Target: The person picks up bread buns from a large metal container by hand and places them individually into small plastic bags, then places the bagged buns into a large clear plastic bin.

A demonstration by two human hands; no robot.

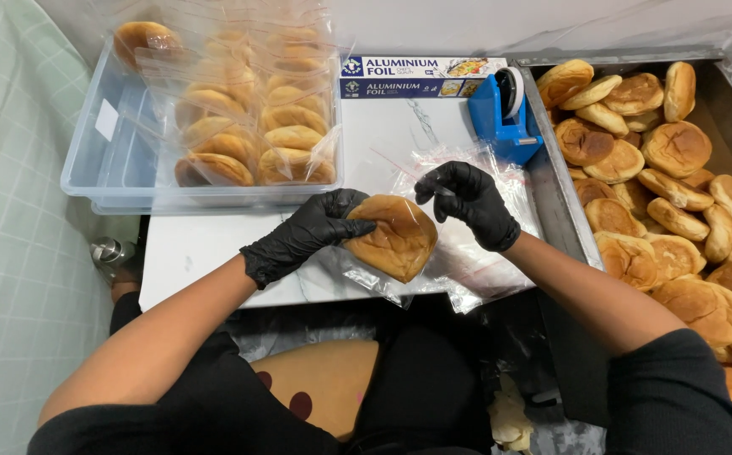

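Currently left hand [311, 227] clamped on bun [391, 236], right hand [471, 200] pinching clear bag [467, 253]; hold mouth wide, slide bun square.

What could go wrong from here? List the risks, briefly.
1. The bun is only partly inside the clear bag; the left hand pinches one end, so it may slip out or get squashed.
2. The right hand pulls the thin plastic, which might tear.
3. The loose bags overhang the table edge and could slide off.
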